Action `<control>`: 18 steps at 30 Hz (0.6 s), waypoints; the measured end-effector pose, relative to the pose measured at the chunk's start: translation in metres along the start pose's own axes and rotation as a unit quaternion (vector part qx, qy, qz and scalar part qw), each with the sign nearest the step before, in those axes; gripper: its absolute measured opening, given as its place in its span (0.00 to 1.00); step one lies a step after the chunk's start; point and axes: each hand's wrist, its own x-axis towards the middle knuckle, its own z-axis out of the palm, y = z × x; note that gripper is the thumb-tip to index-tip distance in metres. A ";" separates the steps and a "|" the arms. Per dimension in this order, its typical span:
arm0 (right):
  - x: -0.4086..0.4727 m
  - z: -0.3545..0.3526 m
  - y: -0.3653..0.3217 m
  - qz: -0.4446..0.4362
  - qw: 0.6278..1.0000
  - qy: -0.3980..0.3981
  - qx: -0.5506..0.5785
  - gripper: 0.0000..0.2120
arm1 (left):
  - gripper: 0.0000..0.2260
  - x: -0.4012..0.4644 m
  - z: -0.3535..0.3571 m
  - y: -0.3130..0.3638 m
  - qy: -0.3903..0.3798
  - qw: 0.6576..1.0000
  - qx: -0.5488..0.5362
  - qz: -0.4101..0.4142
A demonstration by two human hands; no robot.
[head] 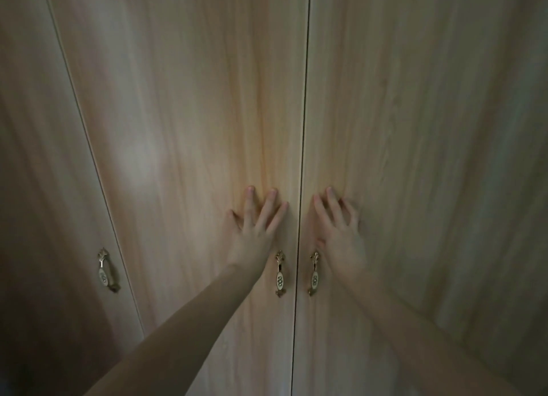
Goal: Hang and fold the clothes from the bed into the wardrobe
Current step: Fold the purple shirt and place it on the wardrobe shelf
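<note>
2 flat, released palms — left hand, right hand — press the light wooden wardrobe doors. Best push evenly beside the seam — handles untouched.

No readable text, label or number shows anywhere.

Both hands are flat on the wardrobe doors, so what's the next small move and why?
Probably slide each hand down onto its handle and pull. The left hand and right hand rest with spread fingers on the two closed doors, just above the left handle and the right handle. No clothes are in view.
</note>
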 end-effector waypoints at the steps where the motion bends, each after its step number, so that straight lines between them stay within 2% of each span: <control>1: 0.005 0.006 0.000 0.006 1.000 0.007 -0.007 0.53 | 0.42 0.004 0.003 0.001 -0.008 1.000 0.009 0.004; 4: 0.014 0.018 0.000 0.021 0.999 0.021 -0.018 0.53 | 0.42 0.011 0.012 0.004 -0.020 0.999 0.028 0.004; 10: 0.015 0.017 0.009 -0.012 0.998 0.052 -0.020 0.54 | 0.45 0.013 0.019 -0.001 0.006 0.999 0.048 0.006; 15: 0.011 0.021 0.001 0.010 0.999 0.030 -0.003 0.53 | 0.44 0.010 0.005 0.007 -0.068 0.997 0.037 -0.025; 18: 0.013 -0.002 -0.003 0.011 0.998 -0.031 0.049 0.44 | 0.40 0.013 -0.026 0.017 -0.123 0.992 0.009 -0.033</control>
